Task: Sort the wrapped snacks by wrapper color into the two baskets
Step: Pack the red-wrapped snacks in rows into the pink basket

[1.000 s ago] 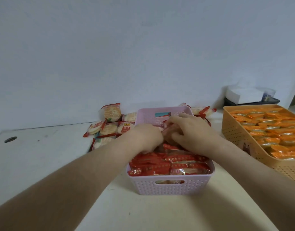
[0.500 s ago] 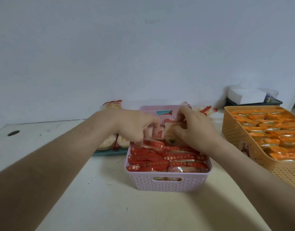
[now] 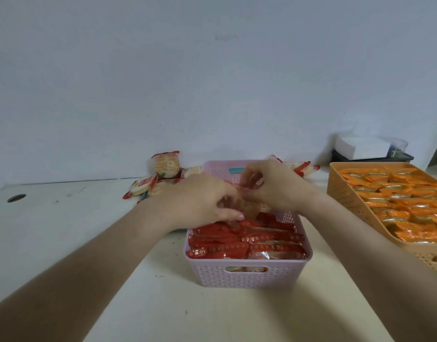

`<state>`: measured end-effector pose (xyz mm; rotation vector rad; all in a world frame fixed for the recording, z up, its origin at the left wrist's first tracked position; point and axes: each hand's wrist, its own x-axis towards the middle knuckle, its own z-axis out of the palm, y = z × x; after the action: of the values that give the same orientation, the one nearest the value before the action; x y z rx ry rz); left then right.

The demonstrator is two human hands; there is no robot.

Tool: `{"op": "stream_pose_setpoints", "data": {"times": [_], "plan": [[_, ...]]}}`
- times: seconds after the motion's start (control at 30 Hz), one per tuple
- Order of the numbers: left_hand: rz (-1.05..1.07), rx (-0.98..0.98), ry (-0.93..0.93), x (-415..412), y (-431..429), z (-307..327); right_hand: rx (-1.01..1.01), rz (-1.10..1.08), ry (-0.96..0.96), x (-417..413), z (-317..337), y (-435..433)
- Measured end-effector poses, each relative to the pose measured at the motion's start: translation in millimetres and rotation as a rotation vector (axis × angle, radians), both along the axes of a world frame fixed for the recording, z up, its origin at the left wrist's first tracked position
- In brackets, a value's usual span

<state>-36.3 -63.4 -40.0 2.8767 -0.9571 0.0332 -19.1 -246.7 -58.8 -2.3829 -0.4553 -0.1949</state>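
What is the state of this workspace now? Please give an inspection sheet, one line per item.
Surface: pale flat table, round hole at far left.
Job's things: pink perforated plastic basket holds rows of red-wrapped snacks; tan perforated plastic basket holds orange-wrapped snacks; loose red-and-white wrapped snacks lie behind the pink basket.
Clutter: white box on dark tray, back right.
Grippers: left hand and right hand both grip one snack packet over the pink basket.
Cables: nothing seen.
Surroundings: plain pale wall.

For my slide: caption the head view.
Left hand and right hand hold a red-wrapped snack above the pink basket; orange snacks fill the tan basket.
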Motion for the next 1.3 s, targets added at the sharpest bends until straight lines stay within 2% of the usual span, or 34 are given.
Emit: {"op": "stream_pose_setpoints", "data": {"times": [0.1, 0.23, 0.3, 0.37, 0.47, 0.53, 0.6, 0.77, 0.9, 1.0, 1.1, 1.2, 1.3], "plan": [[0.034, -0.23, -0.175, 4, 11, 0, -0.02, 0.072, 0.055, 1, -6, 9], [0.013, -0.016, -0.026, 7, 9, -13, -0.047, 0.338, 0.355, -3, 1, 6], [-0.005, 0.027, 0.007, 9, 8, -21, -0.085, 0.323, 0.382, 2, 12, 1], [-0.014, 0.085, -0.005, 11, 10, -23, -0.272, 0.173, 0.194, 12, 18, 1], [-0.056, 0.175, -0.103, 14, 7, -23, -0.772, -0.039, -0.097, 20, 11, 13], [-0.072, 0.174, -0.125, 12, 1, -24, -1.034, -0.086, -0.034, 24, -3, 18], [-0.086, 0.153, -0.103, 9, -3, -24, -1.132, -0.112, 0.028, 29, -12, 18], [-0.087, 0.168, -0.169, 5, -4, -27, -1.07, -0.146, -0.076, 30, -14, 17], [-0.061, 0.224, -0.146, 6, -5, -28, -1.115, -0.099, -0.036, 25, -7, 20], [-0.053, 0.213, -0.116, 7, -6, -30, -1.184, -0.014, -0.087, 27, -8, 25], [-0.045, 0.244, -0.053, 5, -7, -24, -1.199, -0.002, 0.008, 32, -15, 29], [0.023, 0.234, 0.097, 7, -9, -16, -1.108, 0.044, -0.028, 34, -16, 27], [0.063, 0.085, 0.208, 19, -8, -7, -0.904, 0.081, -0.099, 25, -5, 21]]}}
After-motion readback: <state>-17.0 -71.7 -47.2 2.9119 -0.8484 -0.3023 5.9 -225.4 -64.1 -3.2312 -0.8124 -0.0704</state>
